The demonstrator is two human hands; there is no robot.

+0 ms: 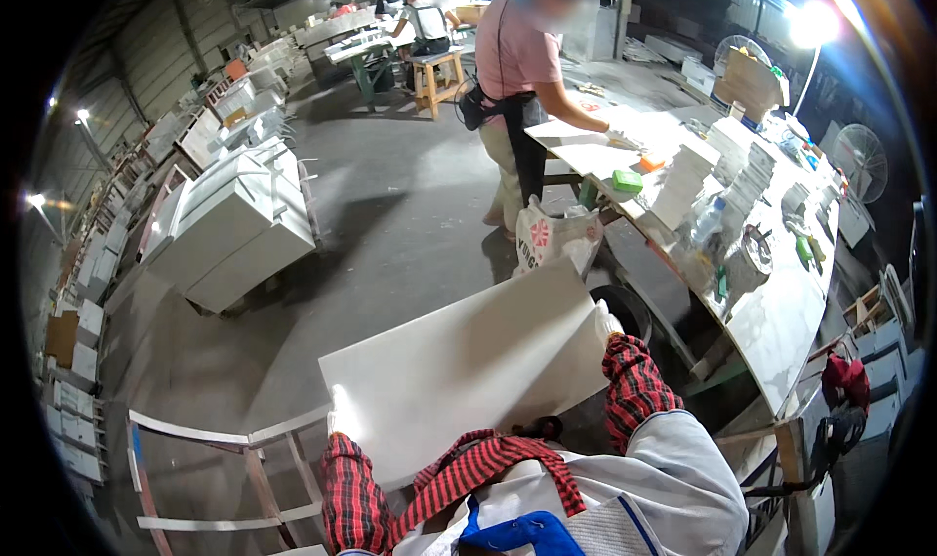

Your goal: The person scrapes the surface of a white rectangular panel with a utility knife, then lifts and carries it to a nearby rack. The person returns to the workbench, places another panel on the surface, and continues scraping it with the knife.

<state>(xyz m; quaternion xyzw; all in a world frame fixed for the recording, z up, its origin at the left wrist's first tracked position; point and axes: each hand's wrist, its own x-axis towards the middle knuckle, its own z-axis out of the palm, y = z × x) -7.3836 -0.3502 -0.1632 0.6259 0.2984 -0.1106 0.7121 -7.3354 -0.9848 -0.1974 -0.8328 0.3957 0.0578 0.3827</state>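
white slab (468,361) held flat at both ends | left hand (337,421) gripped on near-left edge | right hand (607,322) gripped on right edge | metal frame (224,439) below-left

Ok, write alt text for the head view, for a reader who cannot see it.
A person's two gloved hands, left hand and right hand, carry a large white slab by its opposite edges above a concrete workshop floor. Ahead on the right, another person works at a long cluttered table; a cart of white slabs stands left.
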